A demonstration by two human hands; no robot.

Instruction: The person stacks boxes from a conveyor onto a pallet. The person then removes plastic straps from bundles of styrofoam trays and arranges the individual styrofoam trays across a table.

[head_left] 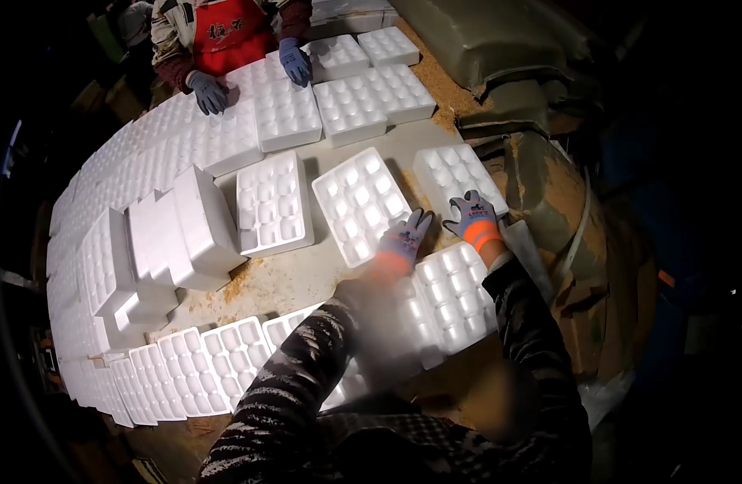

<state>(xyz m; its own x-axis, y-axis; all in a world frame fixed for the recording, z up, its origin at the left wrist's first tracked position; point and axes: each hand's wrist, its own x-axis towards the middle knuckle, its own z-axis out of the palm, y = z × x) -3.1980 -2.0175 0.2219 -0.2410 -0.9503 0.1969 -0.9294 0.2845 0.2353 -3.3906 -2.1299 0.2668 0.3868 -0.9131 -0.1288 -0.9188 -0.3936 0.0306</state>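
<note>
My left hand (406, 239), in a grey glove with an orange cuff, is at the near right corner of a white foam tray (363, 194) with rows of round hollows. Its fingers are stretched out and appear to touch the rim. My right hand (473, 219), gloved alike, rests with spread fingers on the near end of another foam tray (452, 168). Whether its fingertips press on this tray or just lie there, I cannot tell. Below my wrists lies a further foam tray (460, 294), partly covered by a blurred patch and my left sleeve.
A single foam tray (272, 202) lies left of centre, beside tilted, stacked foam boxes (177, 226). Rows of trays line the table's (306, 270) edges. Across it, a co-worker in a red apron (234, 36) has gloved hands on trays. Full sacks (492, 40) stand at the right.
</note>
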